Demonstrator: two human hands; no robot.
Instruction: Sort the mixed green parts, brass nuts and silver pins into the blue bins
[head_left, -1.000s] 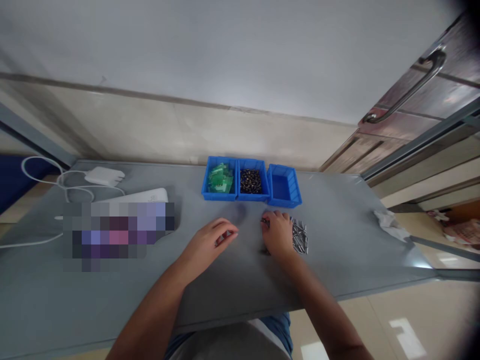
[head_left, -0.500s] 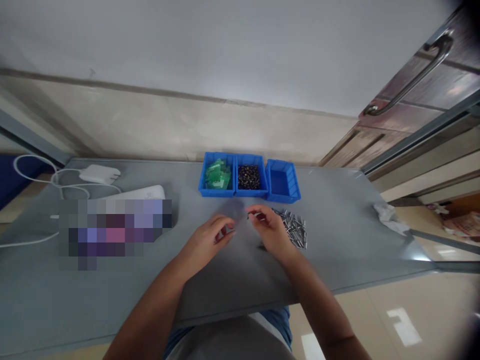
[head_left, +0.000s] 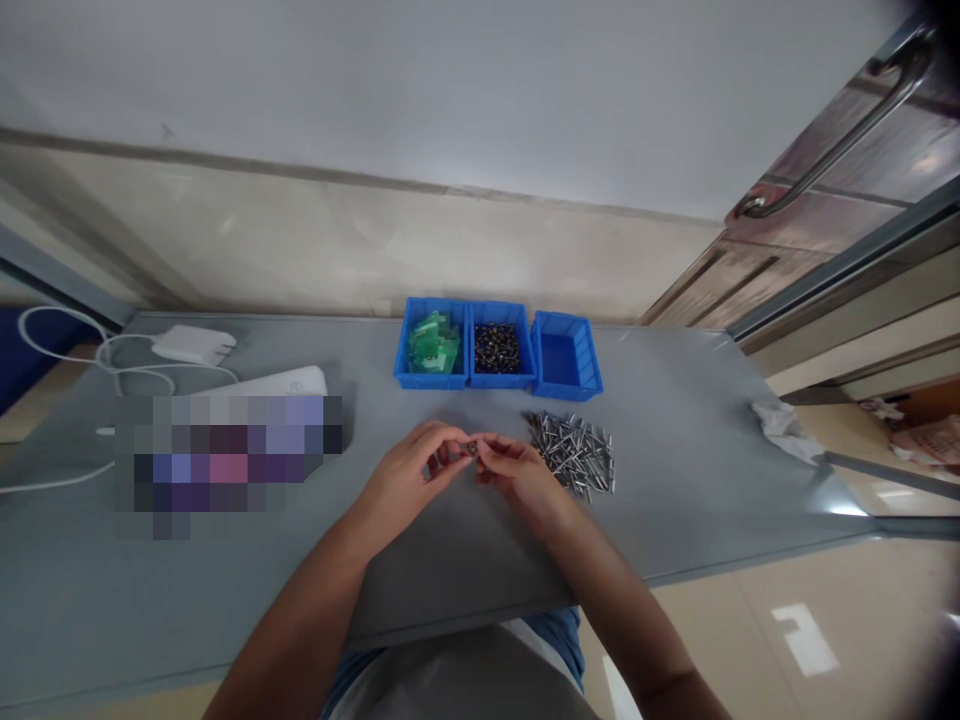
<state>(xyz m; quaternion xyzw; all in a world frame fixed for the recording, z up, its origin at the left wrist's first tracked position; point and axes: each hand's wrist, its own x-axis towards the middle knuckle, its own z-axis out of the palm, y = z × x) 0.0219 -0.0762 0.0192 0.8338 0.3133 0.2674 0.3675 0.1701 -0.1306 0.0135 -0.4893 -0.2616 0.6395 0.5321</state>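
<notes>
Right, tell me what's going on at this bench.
A person sits at a grey table, with their left hand and right hand meeting in front of them, fingertips on a small metal part. Beside the right hand lies a scattered pile of silver metal pins. Behind are three blue bins: one with green pieces, one with small dark parts, and a third on the right.

Head-worn cam, looks fwd & down at L hand (head_left: 405,475) & R hand (head_left: 525,478).

Past the fingers (head_left: 450,442), blue bins (head_left: 566,385) are showing green pkts (head_left: 433,342) and dark bits (head_left: 496,348); silver pins (head_left: 574,455) are glinting to fingers' right.
</notes>
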